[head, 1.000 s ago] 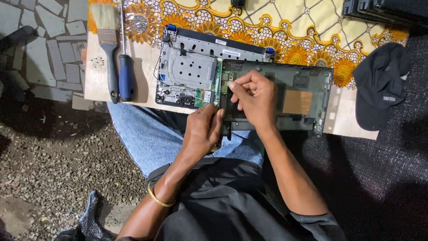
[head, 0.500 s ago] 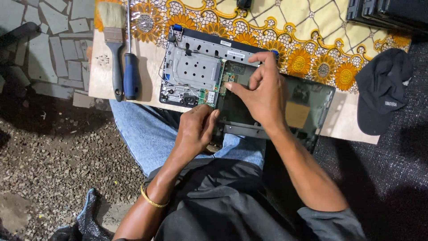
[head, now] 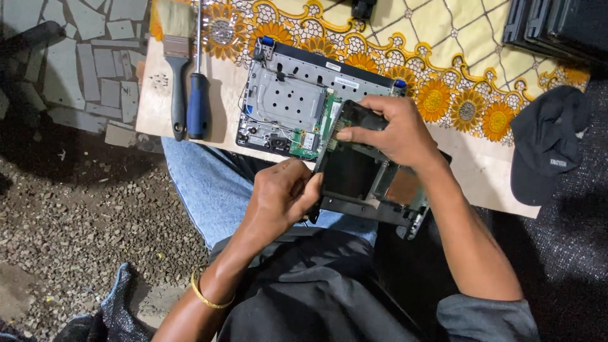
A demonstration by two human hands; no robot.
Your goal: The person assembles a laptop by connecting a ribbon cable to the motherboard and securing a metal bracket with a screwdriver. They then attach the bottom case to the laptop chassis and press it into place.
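Black laptop panel point(head: 354, 174), gripped by left hand point(head: 282, 196), right hand point(head: 396, 130)

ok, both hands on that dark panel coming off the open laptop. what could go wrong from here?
1. The panel hangs off the board's near edge over the lap; held by the left hand and right hand, it could slip.
2. Exposed green circuit board sits beside the lifted edge; a scrape may damage it.
3. Thin wires could snag.

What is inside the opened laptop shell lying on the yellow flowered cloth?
Inside the opened laptop shell are a silver metal plate, thin wires and a green circuit board. Its right part is covered by the right hand and the dark panel both hands grip.
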